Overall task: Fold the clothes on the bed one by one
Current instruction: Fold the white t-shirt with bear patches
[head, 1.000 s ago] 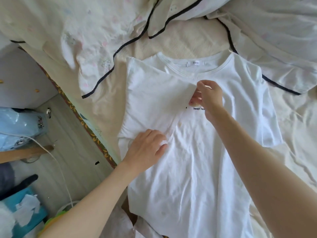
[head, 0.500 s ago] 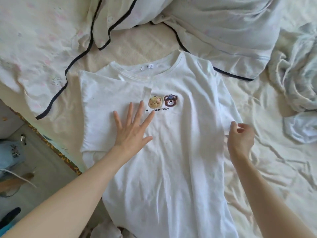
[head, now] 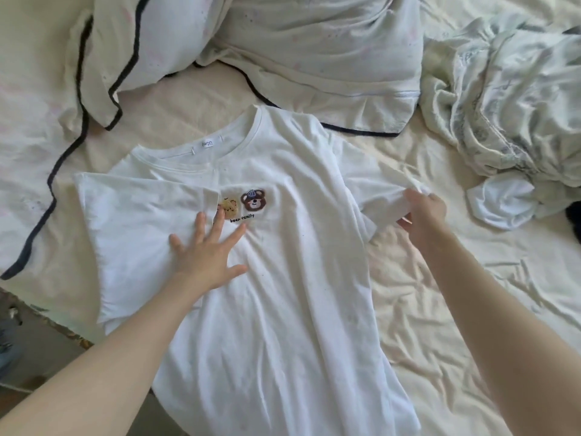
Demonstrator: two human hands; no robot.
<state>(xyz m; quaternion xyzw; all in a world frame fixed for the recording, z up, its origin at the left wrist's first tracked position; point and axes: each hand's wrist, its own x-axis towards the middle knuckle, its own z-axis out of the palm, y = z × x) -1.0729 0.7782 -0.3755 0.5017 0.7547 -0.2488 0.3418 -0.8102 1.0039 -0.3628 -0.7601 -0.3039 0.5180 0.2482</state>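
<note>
A white T-shirt (head: 283, 309) with two bear patches on its chest lies face up on the bed, neck towards the pillows. Its left side and sleeve are folded inward over the chest. My left hand (head: 207, 250) lies flat with spread fingers on that folded part, just below the patches. My right hand (head: 424, 212) grips the end of the right sleeve, lifted slightly off the sheet at the shirt's right side.
Two pillows with dark piping (head: 314, 58) lie beyond the shirt's collar. A crumpled pale garment pile (head: 509, 99) and a bunched white cloth (head: 506, 199) sit at the right. The cream sheet (head: 471, 309) is wrinkled. The bed's edge and the floor (head: 28, 338) are at the lower left.
My right hand left the shirt's chest, went to the right sleeve and took hold of it, then raised it. My left hand opened flat on the folded left side.
</note>
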